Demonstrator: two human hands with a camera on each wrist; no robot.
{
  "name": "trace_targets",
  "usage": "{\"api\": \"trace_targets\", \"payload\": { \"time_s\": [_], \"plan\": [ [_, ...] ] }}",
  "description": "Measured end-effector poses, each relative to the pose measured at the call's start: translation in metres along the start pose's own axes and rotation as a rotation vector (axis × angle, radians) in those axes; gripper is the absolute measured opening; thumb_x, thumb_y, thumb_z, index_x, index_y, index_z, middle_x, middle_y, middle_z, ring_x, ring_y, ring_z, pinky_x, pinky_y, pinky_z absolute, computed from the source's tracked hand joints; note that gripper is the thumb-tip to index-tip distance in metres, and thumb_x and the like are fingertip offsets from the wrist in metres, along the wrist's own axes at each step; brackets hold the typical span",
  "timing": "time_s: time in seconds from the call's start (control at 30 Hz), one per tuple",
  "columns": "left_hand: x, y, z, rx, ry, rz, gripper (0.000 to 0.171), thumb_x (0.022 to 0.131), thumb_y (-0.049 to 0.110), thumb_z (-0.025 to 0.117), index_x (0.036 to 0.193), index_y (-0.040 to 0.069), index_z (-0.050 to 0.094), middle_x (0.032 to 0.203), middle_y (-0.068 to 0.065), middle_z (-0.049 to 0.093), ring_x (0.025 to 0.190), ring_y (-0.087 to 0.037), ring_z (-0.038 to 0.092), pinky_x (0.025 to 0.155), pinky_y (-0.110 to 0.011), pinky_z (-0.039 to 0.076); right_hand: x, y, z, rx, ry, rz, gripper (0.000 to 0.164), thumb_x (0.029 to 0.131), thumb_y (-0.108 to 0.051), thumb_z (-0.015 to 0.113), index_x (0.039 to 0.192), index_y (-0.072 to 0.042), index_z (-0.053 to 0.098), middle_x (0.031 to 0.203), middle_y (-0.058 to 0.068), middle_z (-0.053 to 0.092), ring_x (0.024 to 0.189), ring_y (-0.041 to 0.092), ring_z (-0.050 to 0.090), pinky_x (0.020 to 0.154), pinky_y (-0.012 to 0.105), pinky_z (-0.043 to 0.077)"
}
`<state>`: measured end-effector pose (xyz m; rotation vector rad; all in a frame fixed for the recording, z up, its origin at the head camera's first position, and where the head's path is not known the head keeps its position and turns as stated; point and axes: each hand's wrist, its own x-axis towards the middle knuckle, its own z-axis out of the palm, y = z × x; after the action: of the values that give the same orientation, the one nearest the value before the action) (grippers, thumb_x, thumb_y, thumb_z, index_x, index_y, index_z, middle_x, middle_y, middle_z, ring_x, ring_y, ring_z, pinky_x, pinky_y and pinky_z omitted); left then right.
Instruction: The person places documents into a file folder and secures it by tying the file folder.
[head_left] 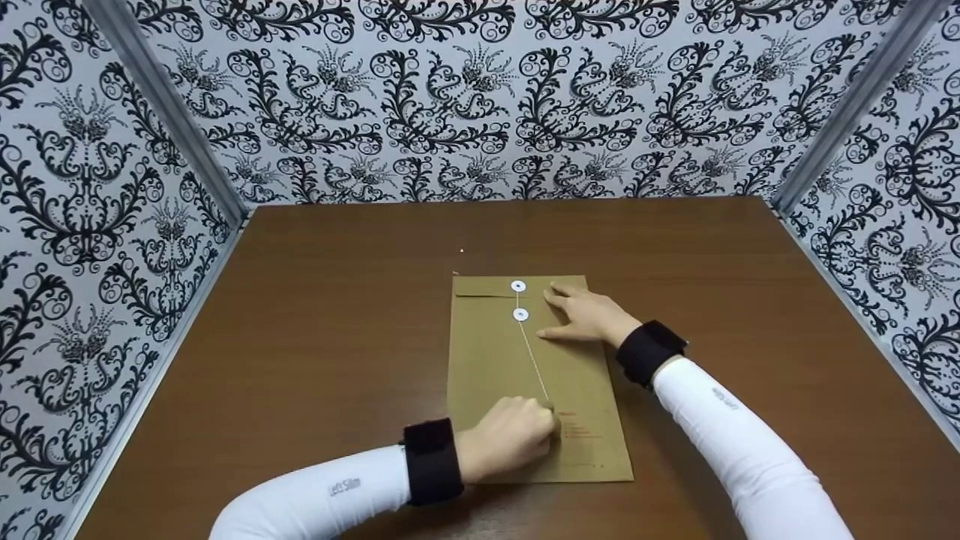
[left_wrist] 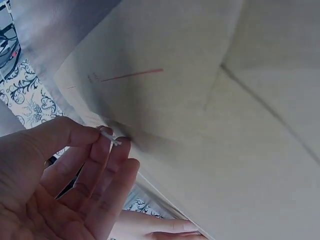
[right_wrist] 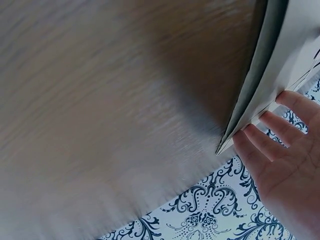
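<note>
A brown paper string-tie envelope lies on the table, its flap folded down at the far end. Two white round buttons, an upper button and a lower button, sit near the flap. A thin white string runs taut from them toward the near end. My left hand pinches the string's end between thumb and finger, over the lower part of the envelope. My right hand rests with spread, extended fingers on the envelope's upper right, fingertips touching the paper in the right wrist view.
The brown wooden table is bounded by patterned black-and-white walls at the back and both sides. Metal posts, such as the left post, stand at the corners. Tiny white specks lie beyond the envelope.
</note>
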<state>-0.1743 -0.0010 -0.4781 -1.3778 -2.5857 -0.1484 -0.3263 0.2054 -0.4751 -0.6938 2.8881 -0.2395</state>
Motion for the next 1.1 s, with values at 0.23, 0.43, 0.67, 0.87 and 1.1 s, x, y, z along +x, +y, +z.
{"api": "trace_targets", "payload": {
  "time_s": [0.23, 0.43, 0.67, 0.87, 1.1],
  "plan": [
    [0.011, 0.007, 0.001, 0.055, 0.009, 0.016, 0.018, 0.085, 0.011, 0.07, 0.068, 0.018, 0.07, 0.074, 0.006, 0.069, 0.059, -0.007, 0.065, 0.047, -0.022, 0.05, 0.001, 0.0, 0.0, -0.002, -0.011, -0.003, 0.087, 0.092, -0.061, 0.064, 0.156, -0.006, 0.042, 0.165, 0.022, 0.036, 0.148, 0.043, 0.042, 0.115, 0.057, 0.043],
    [0.023, 0.011, 0.002, 0.06, -0.015, 0.008, 0.018, 0.087, 0.011, 0.069, 0.072, 0.02, 0.073, 0.078, 0.007, 0.07, 0.061, -0.007, 0.066, 0.049, -0.022, 0.051, 0.0, -0.001, -0.002, -0.002, -0.013, 0.005, 0.088, 0.092, -0.062, 0.064, 0.156, -0.007, 0.041, 0.165, 0.021, 0.035, 0.149, 0.042, 0.041, 0.115, 0.057, 0.044],
    [0.032, 0.012, 0.006, 0.066, -0.034, 0.014, 0.014, 0.088, 0.014, 0.07, 0.077, 0.021, 0.075, 0.08, 0.008, 0.07, 0.062, -0.006, 0.066, 0.049, -0.021, 0.051, 0.0, 0.001, 0.0, 0.008, -0.016, 0.01, 0.089, 0.091, -0.063, 0.064, 0.157, -0.008, 0.04, 0.166, 0.019, 0.034, 0.15, 0.041, 0.041, 0.114, 0.057, 0.044],
    [0.036, 0.012, 0.008, 0.069, -0.03, 0.013, 0.011, 0.087, 0.015, 0.071, 0.08, 0.022, 0.076, 0.081, 0.008, 0.069, 0.061, -0.007, 0.066, 0.049, -0.021, 0.051, 0.0, 0.0, -0.001, -0.002, -0.008, 0.0, 0.088, 0.091, -0.062, 0.064, 0.156, -0.007, 0.041, 0.166, 0.02, 0.034, 0.148, 0.042, 0.043, 0.113, 0.058, 0.046],
    [0.038, 0.013, 0.013, 0.079, -0.01, 0.023, 0.012, 0.087, 0.018, 0.072, 0.085, 0.027, 0.079, 0.082, 0.01, 0.069, 0.065, -0.005, 0.068, 0.051, -0.02, 0.052, 0.0, 0.0, -0.001, -0.005, -0.005, -0.006, 0.087, 0.092, -0.061, 0.064, 0.156, -0.006, 0.042, 0.165, 0.021, 0.036, 0.148, 0.042, 0.043, 0.112, 0.057, 0.046]
  ]
}}
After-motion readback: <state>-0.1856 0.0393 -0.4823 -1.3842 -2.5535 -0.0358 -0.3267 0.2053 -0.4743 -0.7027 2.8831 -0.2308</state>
